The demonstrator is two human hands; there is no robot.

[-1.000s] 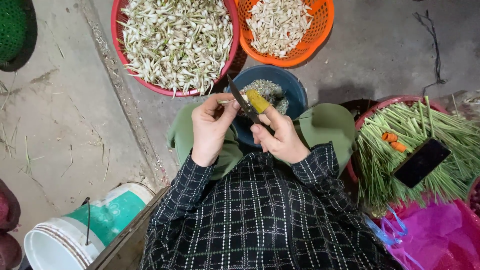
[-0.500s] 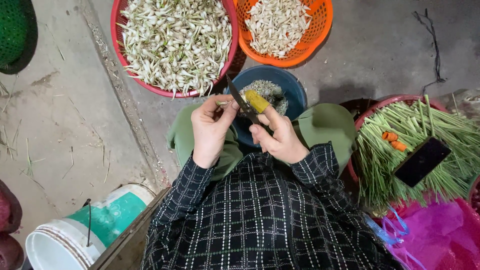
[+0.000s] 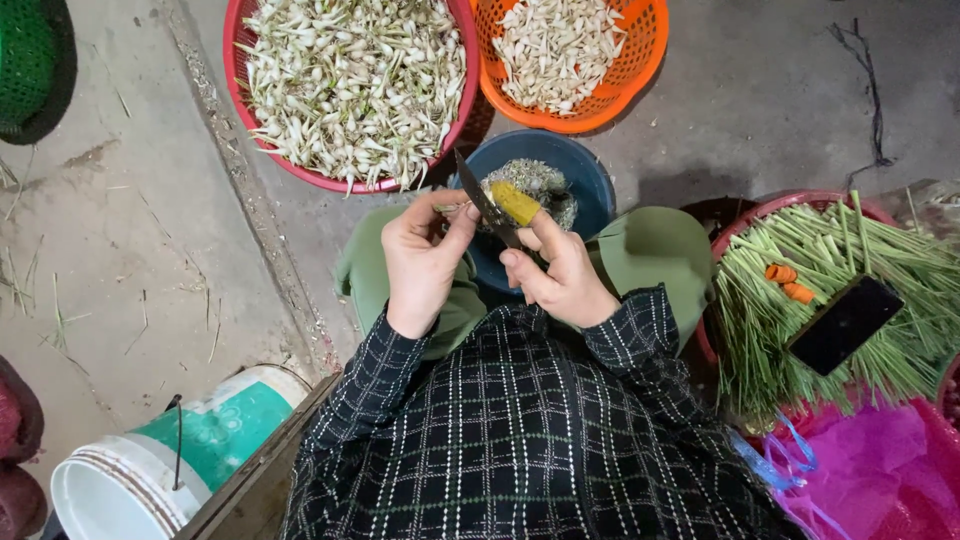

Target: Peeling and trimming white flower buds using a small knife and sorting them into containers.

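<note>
Gripping knife (image 3: 487, 205), right hand (image 3: 560, 275) fingers closed; left hand (image 3: 425, 262) fingers pinching small stem (image 3: 452, 208) beside blade.

Bare grey concrete floor (image 3: 120, 220), cracked, littered with dry grass bits. Diagonal seam across it on the left. Black cord (image 3: 868, 90) lying top right. Flat, even light, soft shadows.

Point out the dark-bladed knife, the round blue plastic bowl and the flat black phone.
dark-bladed knife (image 3: 487, 205): head view, middle of the blade, held in the right hand (image 3: 560, 275).
round blue plastic bowl (image 3: 590, 175): head view, right rim.
flat black phone (image 3: 845, 324): head view, centre of its dark face, on green stalks.
</note>
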